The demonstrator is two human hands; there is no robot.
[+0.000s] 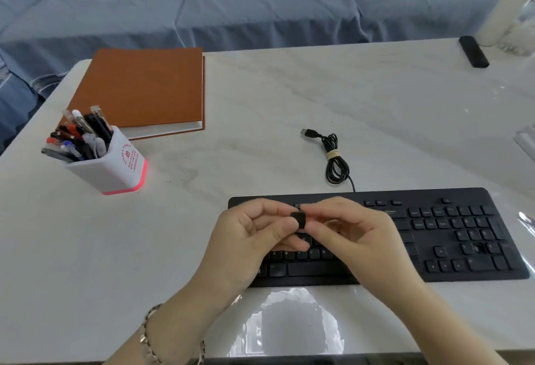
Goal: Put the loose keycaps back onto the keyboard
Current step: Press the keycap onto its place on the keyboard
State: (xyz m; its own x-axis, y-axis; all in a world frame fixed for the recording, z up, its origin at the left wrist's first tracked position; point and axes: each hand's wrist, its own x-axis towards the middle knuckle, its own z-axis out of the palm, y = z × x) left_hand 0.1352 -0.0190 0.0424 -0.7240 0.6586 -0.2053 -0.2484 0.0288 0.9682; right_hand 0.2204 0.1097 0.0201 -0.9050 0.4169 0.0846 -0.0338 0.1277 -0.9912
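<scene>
both hands pinching one keycap [298, 217] above keyboard [451, 234] centre: left hand [254, 237] and right hand [351, 231] fingertips on its edges; cap likely light, rigid, slick plastic, small enough to slip; grip by side walls, press straight down

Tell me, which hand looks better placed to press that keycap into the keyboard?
Probably the right hand. Both it and the left hand pinch the keycap, but what looks like an empty slot lies in the number pad of the keyboard, on the right hand's side.
</scene>
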